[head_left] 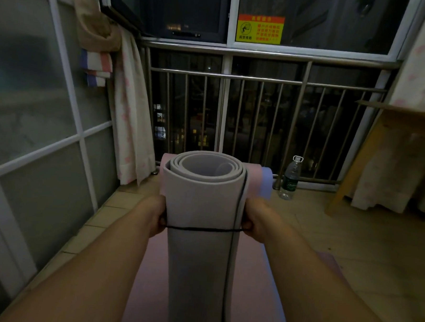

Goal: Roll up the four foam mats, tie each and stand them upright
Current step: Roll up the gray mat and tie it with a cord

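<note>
A rolled grey-lilac foam mat [200,259] stands on end right in front of me, its spiral top facing up. A thin black string [202,229] runs across its front, and a loose length hangs down its right side. My left hand [157,217] grips the string end at the roll's left edge. My right hand [253,222] grips the string at the right edge. A pink mat [147,269] lies flat on the floor under the roll. Behind the roll, a pink mat [253,180] and a blue mat [266,182] show partly.
A metal railing [261,79] and dark window close the far side. A clear water bottle [290,178] stands on the tiled floor at the right. A wooden table leg [352,169] and cloth are at the right, a curtain [131,121] and glass partition at the left.
</note>
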The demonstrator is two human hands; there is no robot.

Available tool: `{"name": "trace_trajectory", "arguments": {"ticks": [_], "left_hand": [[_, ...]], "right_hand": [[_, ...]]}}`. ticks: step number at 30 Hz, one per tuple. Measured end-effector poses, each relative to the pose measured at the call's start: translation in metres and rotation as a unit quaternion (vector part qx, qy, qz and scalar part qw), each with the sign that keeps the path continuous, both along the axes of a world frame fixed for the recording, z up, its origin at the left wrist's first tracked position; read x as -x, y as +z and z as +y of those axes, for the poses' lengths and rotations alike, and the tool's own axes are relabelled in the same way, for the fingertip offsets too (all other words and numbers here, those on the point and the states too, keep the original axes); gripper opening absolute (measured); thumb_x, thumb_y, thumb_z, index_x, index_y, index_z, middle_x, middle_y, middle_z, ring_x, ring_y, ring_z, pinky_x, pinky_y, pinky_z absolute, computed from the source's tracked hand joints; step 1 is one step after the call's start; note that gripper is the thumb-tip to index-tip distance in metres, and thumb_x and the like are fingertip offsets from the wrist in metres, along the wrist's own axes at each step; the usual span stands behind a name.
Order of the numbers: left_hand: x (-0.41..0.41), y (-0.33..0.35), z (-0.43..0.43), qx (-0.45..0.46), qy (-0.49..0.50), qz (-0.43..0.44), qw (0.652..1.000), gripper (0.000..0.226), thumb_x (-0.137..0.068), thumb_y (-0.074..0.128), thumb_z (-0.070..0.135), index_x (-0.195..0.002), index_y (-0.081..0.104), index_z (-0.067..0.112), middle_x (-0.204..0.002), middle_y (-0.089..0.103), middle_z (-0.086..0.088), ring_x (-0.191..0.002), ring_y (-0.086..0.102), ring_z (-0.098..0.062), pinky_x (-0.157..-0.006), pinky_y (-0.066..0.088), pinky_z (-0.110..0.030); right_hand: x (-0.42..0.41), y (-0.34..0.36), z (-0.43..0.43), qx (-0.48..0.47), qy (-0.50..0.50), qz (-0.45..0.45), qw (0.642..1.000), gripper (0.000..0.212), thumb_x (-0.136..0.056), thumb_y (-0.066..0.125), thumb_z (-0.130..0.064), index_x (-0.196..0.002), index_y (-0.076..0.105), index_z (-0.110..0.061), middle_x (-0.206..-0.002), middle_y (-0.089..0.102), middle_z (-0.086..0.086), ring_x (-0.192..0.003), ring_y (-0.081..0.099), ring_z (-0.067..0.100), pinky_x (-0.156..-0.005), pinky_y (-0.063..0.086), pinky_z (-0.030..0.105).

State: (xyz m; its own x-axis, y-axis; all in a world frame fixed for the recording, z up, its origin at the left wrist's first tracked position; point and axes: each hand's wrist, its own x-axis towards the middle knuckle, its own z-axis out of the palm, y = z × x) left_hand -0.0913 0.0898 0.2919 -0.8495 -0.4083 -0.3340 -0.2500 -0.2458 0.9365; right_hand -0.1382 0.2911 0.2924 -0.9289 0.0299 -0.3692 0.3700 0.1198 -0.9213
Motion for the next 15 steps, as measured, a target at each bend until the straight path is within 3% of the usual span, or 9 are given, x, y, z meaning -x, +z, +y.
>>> {"name": "trace_trajectory", "arguments": {"ticks": [4,8,13,15], "left_hand": [[-0.005,-0.013,-0.001,0.005,-0.012,-0.071,0.997,0.035,-0.095,0.043,0.005,-0.061,0.047,0.012,-0.042,0.045,0.000,-0.029,0.033,-0.008,-0.032,0.025,-0.016],[-0.006,-0.027,0.005,-0.010,-0.004,-0.057,0.998,0.033,-0.095,0.040,0.001,-0.064,0.051,0.006,-0.034,0.049,0.000,-0.024,0.040,-0.010,-0.030,0.030,-0.013],[-0.009,-0.045,0.007,0.004,0.014,-0.064,0.998,0.035,-0.094,0.038,-0.004,-0.062,0.047,0.004,-0.038,0.049,-0.003,-0.023,0.039,-0.011,-0.030,0.031,-0.012],[-0.011,-0.052,0.007,0.015,0.023,-0.075,0.997,0.035,-0.093,0.036,-0.006,-0.061,0.043,0.005,-0.048,0.046,-0.007,-0.025,0.035,-0.012,-0.030,0.027,-0.012]], "right_hand": [[-0.001,-0.011,-0.002,-0.038,0.010,-0.020,0.999,0.033,-0.092,0.039,-0.001,-0.063,0.035,-0.016,-0.060,0.034,0.007,-0.051,0.029,0.016,-0.049,0.026,0.025],[0.002,-0.024,0.000,-0.054,-0.022,-0.044,0.997,0.033,-0.090,0.030,0.004,-0.063,0.028,-0.015,-0.061,0.028,0.010,-0.051,0.024,0.016,-0.044,0.023,0.022],[-0.003,-0.039,0.001,-0.070,-0.021,-0.060,0.996,0.033,-0.090,0.032,0.003,-0.061,0.032,-0.013,-0.060,0.032,0.011,-0.049,0.027,0.016,-0.037,0.024,0.017],[-0.004,-0.045,0.001,-0.060,-0.024,-0.069,0.996,0.034,-0.090,0.033,0.005,-0.061,0.033,-0.012,-0.060,0.033,0.011,-0.050,0.027,0.017,-0.038,0.024,0.021]]}}
